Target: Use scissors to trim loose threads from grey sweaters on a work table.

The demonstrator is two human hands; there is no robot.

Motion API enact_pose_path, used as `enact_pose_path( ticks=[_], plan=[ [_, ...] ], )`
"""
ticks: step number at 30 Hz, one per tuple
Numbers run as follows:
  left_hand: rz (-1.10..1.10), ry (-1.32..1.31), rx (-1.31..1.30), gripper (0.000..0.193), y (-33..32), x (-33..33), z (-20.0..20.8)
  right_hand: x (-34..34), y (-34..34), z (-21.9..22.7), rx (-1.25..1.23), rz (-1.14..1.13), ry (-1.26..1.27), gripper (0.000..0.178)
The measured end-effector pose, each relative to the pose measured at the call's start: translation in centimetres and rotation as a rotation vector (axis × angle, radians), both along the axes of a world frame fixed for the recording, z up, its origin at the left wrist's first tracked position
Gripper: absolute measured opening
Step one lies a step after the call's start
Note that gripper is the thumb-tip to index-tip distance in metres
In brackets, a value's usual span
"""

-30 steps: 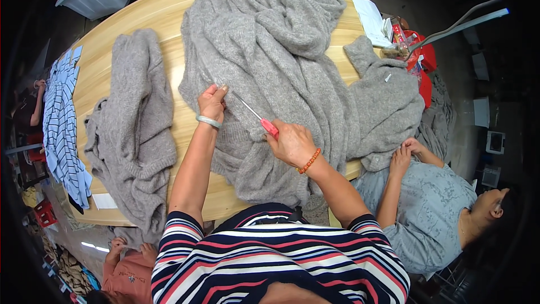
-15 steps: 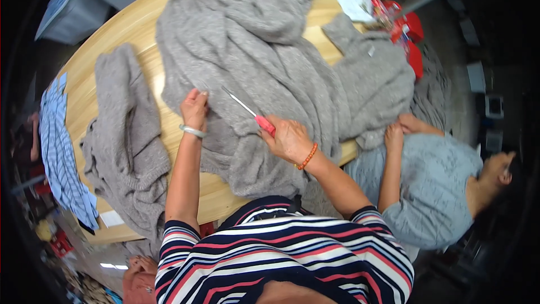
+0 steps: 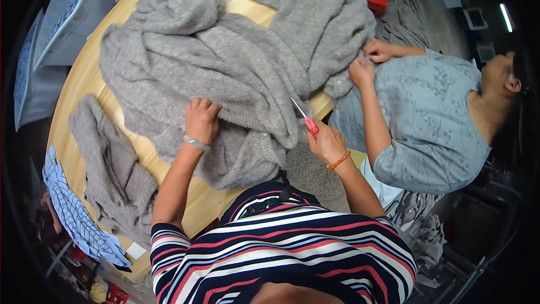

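Note:
A large grey knitted sweater (image 3: 185, 70) lies in loose folds across the table in front of me. My left hand (image 3: 202, 121) is closed on its fabric at the end of a ribbed edge (image 3: 247, 119), with the fingers curled over the knit. Farther right, my right hand (image 3: 326, 141) grips a slim tool with a red handle (image 3: 311, 126) and a thin metal shaft. That shaft points up and left, its tip close to the sweater's right edge. Whether the tip touches the knit I cannot tell.
Another grey garment (image 3: 115, 163) lies on the wooden table (image 3: 239, 5) at left, near a blue patterned cloth (image 3: 79, 208). At right, a co-worker (image 3: 430, 118) handles a further grey sweater (image 3: 320, 28). Grey plastic bins (image 3: 70, 28) stand beyond the far left edge.
The view has swung, and the sweaters sit farther left in it. My right hand has moved the red-handled tool right, away from my left hand. My left hand now holds the fabric by a ribbed edge.

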State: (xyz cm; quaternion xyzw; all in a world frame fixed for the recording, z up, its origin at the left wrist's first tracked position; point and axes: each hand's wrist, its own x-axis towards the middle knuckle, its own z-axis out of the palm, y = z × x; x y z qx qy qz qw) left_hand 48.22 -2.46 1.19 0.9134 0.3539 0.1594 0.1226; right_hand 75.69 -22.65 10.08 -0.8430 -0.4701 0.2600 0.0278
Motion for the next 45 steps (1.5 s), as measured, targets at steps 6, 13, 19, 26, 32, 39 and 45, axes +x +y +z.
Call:
enact_pose_path(
  ticks=[6, 13, 19, 26, 32, 39, 45],
  plan=[
    [-0.547, -0.413, -0.605, 0.043, -3.9, 3.8, 12.7, 1.4, -6.7, -4.8, -0.067, -0.153, -0.03, 0.027],
    [-0.618, -0.076, -0.442, 0.053, -7.0, 6.8, 1.2, -0.7, -4.2, -5.1, -0.029, 0.27, 0.328, 0.03],
    [-0.526, 0.268, -0.336, 0.057, -5.3, 5.4, -0.8, 0.0, -3.8, -2.1, -0.108, 0.374, 0.383, 0.032],
    [-0.298, -0.189, -0.442, 0.042, -1.4, 4.6, 8.8, 2.1, -8.3, -1.8, 0.248, -0.085, 0.434, 0.029],
    [-0.744, 0.291, 0.062, 0.008, -2.9, 8.7, 6.5, 3.1, -8.8, -3.2, 0.203, -0.034, 0.33, 0.027],
    [-0.907, 0.49, 0.282, 0.018, -4.5, 16.0, -2.6, 2.8, -12.1, -4.3, 0.213, -0.095, 0.225, 0.028],
    [-0.904, 0.557, 0.154, 0.013, -3.4, 16.4, -5.4, 3.0, -13.5, -4.3, 0.207, -0.146, 0.234, 0.029]
  ],
)
